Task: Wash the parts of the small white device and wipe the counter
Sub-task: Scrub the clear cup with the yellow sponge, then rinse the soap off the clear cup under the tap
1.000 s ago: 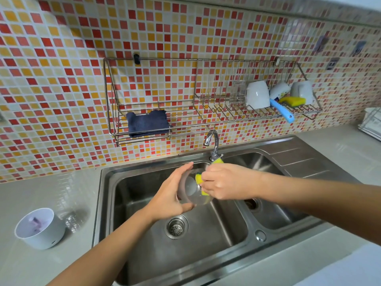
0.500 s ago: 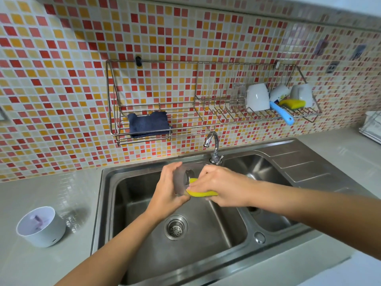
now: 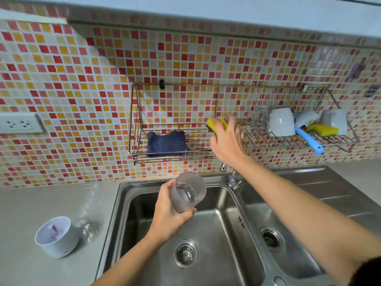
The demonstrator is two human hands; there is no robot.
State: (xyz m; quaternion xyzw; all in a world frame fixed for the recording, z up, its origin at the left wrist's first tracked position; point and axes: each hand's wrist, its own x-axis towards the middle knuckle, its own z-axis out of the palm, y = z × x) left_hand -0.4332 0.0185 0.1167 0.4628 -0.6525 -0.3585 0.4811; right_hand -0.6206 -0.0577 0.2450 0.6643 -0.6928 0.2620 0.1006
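Left hand (image 3: 165, 211) curls round the frosted cup (image 3: 188, 191), tilted over the left sink bowl (image 3: 216, 234), while right hand (image 3: 226, 141), fingers spread, meets a yellow sponge (image 3: 216, 123) at the wall rack (image 3: 257, 139), grip unclear; probably light, wet and slippery, the cup wants a full wrap round its wall.

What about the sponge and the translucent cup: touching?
Apart. Head view: right hand holds the sponge up at the rack; the cup is low over the sink.
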